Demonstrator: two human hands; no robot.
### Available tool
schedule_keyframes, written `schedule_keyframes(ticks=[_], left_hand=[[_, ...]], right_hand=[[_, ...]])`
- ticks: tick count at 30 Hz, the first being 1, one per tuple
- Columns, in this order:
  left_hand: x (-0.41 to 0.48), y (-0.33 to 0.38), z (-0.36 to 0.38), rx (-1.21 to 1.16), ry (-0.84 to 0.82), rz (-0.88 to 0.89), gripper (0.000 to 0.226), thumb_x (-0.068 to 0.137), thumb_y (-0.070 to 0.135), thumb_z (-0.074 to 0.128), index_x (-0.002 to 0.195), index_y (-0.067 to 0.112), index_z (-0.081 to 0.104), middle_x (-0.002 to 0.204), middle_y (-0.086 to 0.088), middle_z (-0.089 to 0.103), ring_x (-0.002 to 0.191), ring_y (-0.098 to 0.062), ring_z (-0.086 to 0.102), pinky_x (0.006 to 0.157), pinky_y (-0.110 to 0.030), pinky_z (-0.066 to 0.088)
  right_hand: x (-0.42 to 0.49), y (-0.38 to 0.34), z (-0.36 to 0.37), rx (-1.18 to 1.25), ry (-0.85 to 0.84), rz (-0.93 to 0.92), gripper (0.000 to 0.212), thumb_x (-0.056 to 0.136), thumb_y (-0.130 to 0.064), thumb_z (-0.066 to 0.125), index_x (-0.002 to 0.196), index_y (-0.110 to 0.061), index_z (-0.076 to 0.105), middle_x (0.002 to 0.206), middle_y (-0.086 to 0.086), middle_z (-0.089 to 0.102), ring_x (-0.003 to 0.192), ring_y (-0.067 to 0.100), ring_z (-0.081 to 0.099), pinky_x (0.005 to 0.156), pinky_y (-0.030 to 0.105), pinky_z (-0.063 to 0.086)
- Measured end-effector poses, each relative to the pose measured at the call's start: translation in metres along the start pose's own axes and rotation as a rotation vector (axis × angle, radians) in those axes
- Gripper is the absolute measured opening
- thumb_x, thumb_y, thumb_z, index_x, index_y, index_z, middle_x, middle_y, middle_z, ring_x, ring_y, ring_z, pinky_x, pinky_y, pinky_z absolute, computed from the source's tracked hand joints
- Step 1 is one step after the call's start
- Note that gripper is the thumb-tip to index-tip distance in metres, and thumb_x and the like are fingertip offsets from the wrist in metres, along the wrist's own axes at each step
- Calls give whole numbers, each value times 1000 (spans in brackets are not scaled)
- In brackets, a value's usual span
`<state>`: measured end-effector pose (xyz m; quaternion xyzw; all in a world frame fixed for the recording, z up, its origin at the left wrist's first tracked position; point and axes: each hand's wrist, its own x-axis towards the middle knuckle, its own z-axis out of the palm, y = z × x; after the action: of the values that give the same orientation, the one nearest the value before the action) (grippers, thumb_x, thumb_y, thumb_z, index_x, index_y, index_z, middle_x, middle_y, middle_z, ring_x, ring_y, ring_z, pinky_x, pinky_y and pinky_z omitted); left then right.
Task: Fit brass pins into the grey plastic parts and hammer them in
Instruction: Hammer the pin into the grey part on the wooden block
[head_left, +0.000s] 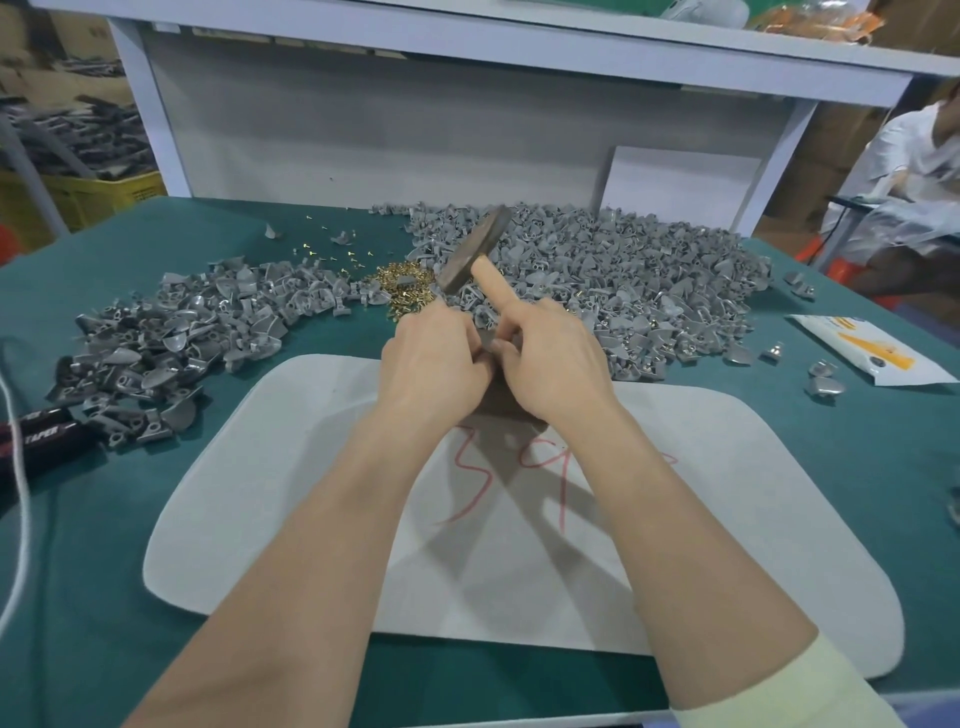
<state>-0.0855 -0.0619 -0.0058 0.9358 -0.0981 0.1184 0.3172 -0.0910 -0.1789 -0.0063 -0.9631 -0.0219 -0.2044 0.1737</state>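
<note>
On the green bench (104, 597), far L edge, we read "TAPER" in white on a black item (44, 431). Red handwriting on the white pad (519, 571) looks like "34", but we can't be sure. The white-yellow packet (867, 356) at R has print too small to read.

Counts: 1 hammer (470, 249), 1 pad, 2 heaps of grey parts, the L heap (171, 332) and the bigger R heap (623, 275). Btwn them sits 1 pile of brass pins (402, 283), w/ loose pins scattered behind it. Approx 6 stray grey pieces lie near the packet.

Both hands meet over the pad's far edge. R hand (550, 358) grips the hammer close under its head, index finger straight along it, other fingers wrapped. The head is tilted up and away, above the gap btwn pin pile and R heap. L hand (436, 358) is curled, fingertips touching R's. A bit of grey shows btwn them, but we can't tell if it's a part, or whether L holds anything.
</note>
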Motion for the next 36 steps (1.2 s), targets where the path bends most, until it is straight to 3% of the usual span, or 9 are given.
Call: schedule_keyframes(ticks=[11, 17, 21, 23, 29, 36], left_hand=[[2, -1, -1, -20, -26, 44, 13, 86, 21, 61, 81, 9, 63, 106, -10, 57, 107, -33, 50, 88, -44, 45], [2, -2, 0, 0, -17, 68, 15, 87, 21, 60, 78, 9, 60, 104, -10, 56, 103, -34, 50, 84, -45, 46], [1, -2, -1, 19, -1, 30, 12, 86, 22, 60, 77, 15, 63, 103, -6, 57, 103, -32, 51, 80, -40, 46], [1, -3, -2, 25, 20, 9, 12, 87, 21, 60, 76, 17, 63, 105, -5, 56, 105, -30, 50, 83, -39, 46], [2, -5, -1, 5, 30, -12, 13, 88, 22, 61, 77, 16, 62, 105, -4, 57, 104, -28, 52, 87, -41, 47], [2, -5, -3, -15, 18, 2, 10, 88, 18, 60, 79, 15, 65, 102, -6, 59, 104, -28, 52, 87, -41, 48]], right_hand=[[6, -3, -7, -2, -121, 31, 31, 94, -23, 52, 124, -30, 53, 103, 6, 52, 102, 30, 55, 78, 35, 36], [7, -4, -5, -8, -150, 41, 43, 93, -21, 51, 131, -43, 45, 109, 4, 56, 96, 28, 55, 72, 32, 36], [5, -1, -7, 167, -92, 83, 17, 93, -24, 54, 104, -30, 64, 98, 2, 62, 89, 25, 57, 75, 32, 44], [5, 2, -10, 297, -52, 147, 14, 92, -23, 55, 92, -29, 68, 102, 2, 67, 92, 24, 61, 81, 32, 48], [4, 10, -16, 323, -42, 224, 17, 91, -22, 57, 96, -28, 72, 110, 6, 69, 96, 25, 63, 85, 33, 50], [-1, -2, -12, 209, -43, 146, 13, 88, -27, 62, 92, -30, 74, 103, 3, 69, 96, 25, 62, 83, 36, 51]])
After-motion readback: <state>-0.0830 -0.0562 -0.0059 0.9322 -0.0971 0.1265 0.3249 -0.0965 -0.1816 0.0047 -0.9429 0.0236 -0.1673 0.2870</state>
